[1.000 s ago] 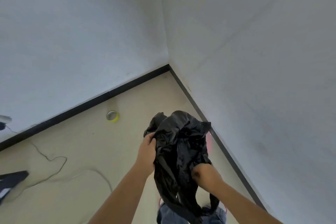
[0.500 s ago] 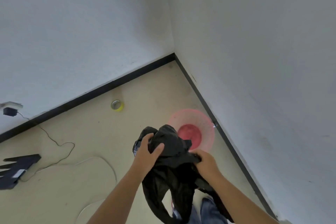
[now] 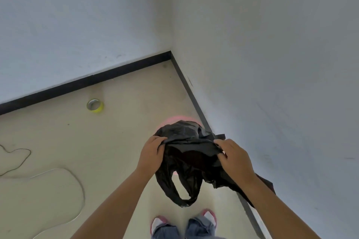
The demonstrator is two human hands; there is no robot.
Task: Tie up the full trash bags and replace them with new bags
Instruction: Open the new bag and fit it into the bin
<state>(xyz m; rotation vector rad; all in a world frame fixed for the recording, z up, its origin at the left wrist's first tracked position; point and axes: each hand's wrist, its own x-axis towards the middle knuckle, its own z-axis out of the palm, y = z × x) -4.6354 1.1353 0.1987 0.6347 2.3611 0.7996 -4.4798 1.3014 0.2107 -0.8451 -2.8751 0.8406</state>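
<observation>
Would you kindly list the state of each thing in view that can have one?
Black trash bag: crumpled, held in the air over the bin.
Left hand: gripping the bag.
Right hand: gripping the bag.
Pink bin: mostly hidden behind the bag.
Yellow tape roll: lying flat on the floor.

Both forearms are reaching forward and down from the bottom edge, bare, converging toward centre frame. Left hand [image 3: 152,154] is sitting palm-down, knuckles up, fingers curled and pinching black film at its right side. Right hand [image 3: 234,158] is mirroring it at about the same height, fingers [image 3: 220,144] bent inward and clamping the same film. Hands are apart, not touching each other. Wrists are roughly straight, elbows out of frame.
</observation>
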